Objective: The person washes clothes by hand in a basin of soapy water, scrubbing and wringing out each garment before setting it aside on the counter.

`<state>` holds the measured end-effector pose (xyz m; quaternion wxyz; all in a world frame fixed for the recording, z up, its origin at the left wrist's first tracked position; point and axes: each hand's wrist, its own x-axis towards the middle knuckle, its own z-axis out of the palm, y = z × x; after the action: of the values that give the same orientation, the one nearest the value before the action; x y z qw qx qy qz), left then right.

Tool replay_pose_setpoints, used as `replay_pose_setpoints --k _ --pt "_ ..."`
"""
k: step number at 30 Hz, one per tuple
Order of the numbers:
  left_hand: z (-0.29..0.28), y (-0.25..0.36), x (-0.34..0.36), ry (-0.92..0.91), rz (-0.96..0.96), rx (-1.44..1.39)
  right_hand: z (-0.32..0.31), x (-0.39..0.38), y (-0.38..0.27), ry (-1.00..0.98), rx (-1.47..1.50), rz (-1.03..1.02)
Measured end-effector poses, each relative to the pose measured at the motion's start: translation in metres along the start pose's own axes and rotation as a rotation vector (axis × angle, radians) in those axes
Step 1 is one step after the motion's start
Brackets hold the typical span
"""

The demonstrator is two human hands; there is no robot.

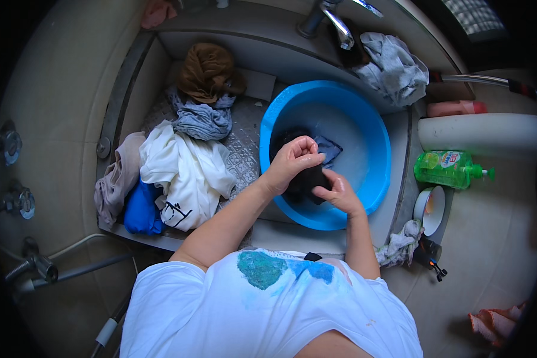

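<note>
Over the near part of a round blue basin [385,149], both my hands are on a wet black cloth [307,184]; its kind of garment I cannot make out. My left hand [293,162] has its fingers curled and closed at the cloth's upper end. Lower and to the right, my right hand [341,194] pinches the cloth's edge between thumb and fingers. Whitish soapy water [352,143] fills the basin. Dark blue fabric [327,150] lies in it just beyond my hands, partly hidden by them.
Left in the sink [244,149] lie white [191,170], grey [204,119], brown [206,71], beige [118,179] and blue [142,209] clothes. A tap [338,27] stands behind the basin, beside a light grey cloth [394,65]. On the right are a green pump bottle [447,169] and white bowl [431,210].
</note>
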<state>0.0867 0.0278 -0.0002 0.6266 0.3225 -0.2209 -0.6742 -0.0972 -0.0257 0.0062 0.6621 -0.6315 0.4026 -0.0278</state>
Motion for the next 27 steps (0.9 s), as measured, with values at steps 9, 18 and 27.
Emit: replay_pose_setpoints --k 9,18,27 --pt "0.006 0.001 -0.009 -0.103 0.392 1.005 -0.012 -0.029 -0.058 0.232 0.029 -0.198" --pt "0.002 -0.002 -0.003 -0.117 -0.150 0.602 -0.024 -0.058 -0.099 0.282 0.275 -0.292" --pt "0.004 0.011 0.000 0.101 -0.235 -0.494 -0.043 -0.019 -0.041 0.536 -0.336 -0.164"
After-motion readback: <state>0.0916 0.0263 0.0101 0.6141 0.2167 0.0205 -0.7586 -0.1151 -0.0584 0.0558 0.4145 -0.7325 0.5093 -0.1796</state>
